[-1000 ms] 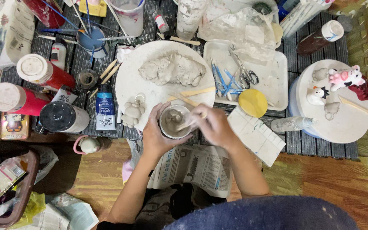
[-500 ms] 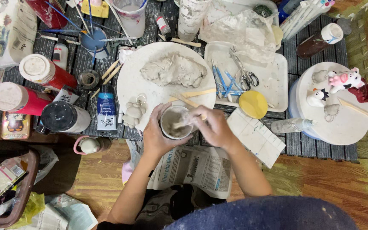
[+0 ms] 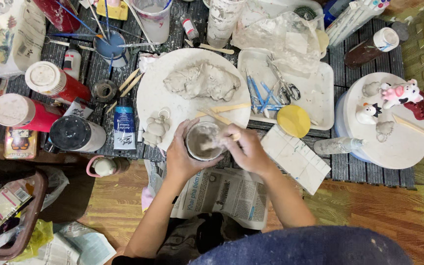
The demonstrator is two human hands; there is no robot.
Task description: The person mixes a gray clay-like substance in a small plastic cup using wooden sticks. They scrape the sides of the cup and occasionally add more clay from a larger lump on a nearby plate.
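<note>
My left hand (image 3: 182,156) wraps around a small round cup (image 3: 203,141) with grey clay slip inside, held at the near edge of a white round board (image 3: 172,100). Over the cup's right rim, my right hand (image 3: 245,147) grips a thin wooden stick (image 3: 215,117) whose tip dips into the cup. On the board lie a grey clay lump (image 3: 199,81), a small clay figure (image 3: 155,128) and a second wooden stick (image 3: 229,108).
A white tray (image 3: 320,91) with blue tools and scissors (image 3: 283,86) lies to the right, with a yellow sponge (image 3: 293,120) near it. Red canisters (image 3: 55,81), a black-lidded jar (image 3: 74,133) and a paint tube (image 3: 123,128) crowd the left. A round stand (image 3: 398,142) holds small figurines. Newspaper (image 3: 222,191) covers my lap.
My right hand has shifted slightly over the cup with the stick, a stirring motion. My left hand keeps the cup in the same place.
</note>
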